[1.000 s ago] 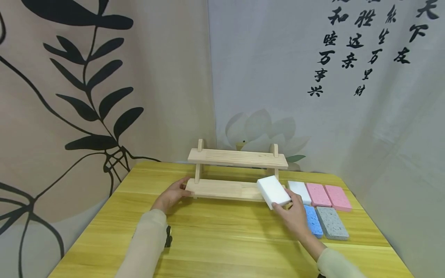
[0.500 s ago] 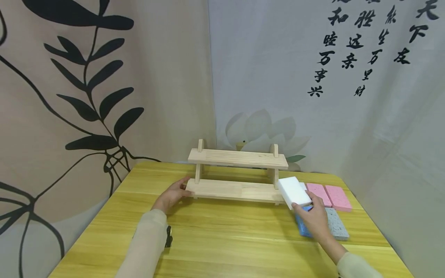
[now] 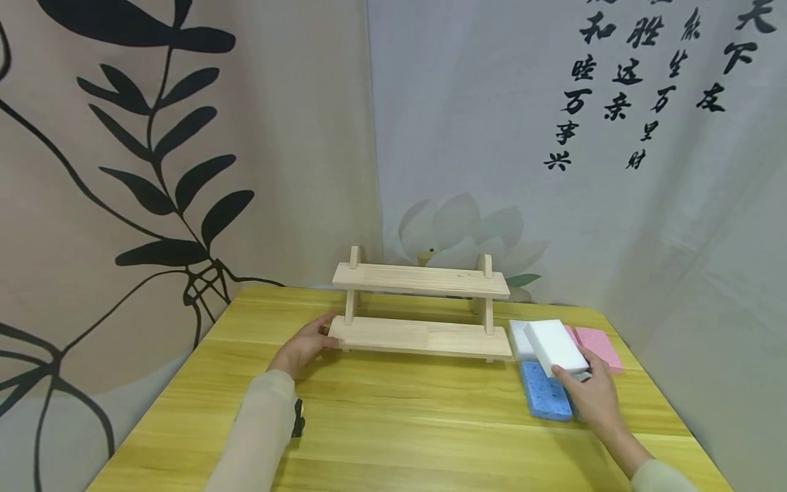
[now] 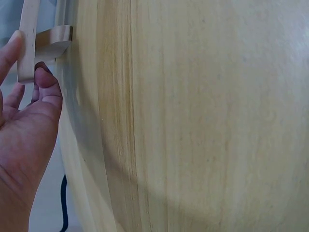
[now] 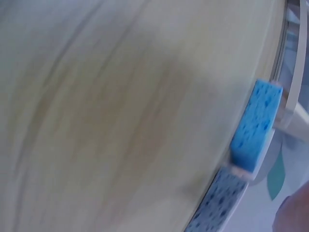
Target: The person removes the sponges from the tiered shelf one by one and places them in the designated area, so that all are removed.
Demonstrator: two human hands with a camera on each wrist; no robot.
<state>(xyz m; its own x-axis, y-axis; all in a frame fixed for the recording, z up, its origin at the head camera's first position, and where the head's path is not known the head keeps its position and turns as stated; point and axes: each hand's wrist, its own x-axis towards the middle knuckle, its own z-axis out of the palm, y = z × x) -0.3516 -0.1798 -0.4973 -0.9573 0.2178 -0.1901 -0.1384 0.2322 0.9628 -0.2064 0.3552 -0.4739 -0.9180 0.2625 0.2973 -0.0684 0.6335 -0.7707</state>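
My left hand [image 3: 304, 346] grips the left end of the lower board of a two-tier wooden shelf [image 3: 418, 336]. In the left wrist view, its thumb and fingers pinch the board end [image 4: 27, 53] from both sides. My right hand [image 3: 595, 396] holds a white sponge [image 3: 555, 346], tilted, above the sponges at the table's right. Under and around it lie another white sponge [image 3: 520, 339], a blue sponge [image 3: 546, 393] and a pink sponge [image 3: 596, 347]. A second pink one is mostly covered. The grey sponge [image 5: 217, 203] shows in the right wrist view but is nearly hidden from the head.
The yellow wood-grain table [image 3: 393, 424] runs up to a printed cloth backdrop [image 3: 467, 137]. The shelf's upper board [image 3: 421, 279] stands on two uprights. A dark cord [image 4: 63, 203] hangs beyond the table edge in the left wrist view.
My right hand has carried the white sponge rightward, from in front of the shelf's right end to over the laid-out sponges. The left hand and the shelf stay in place.
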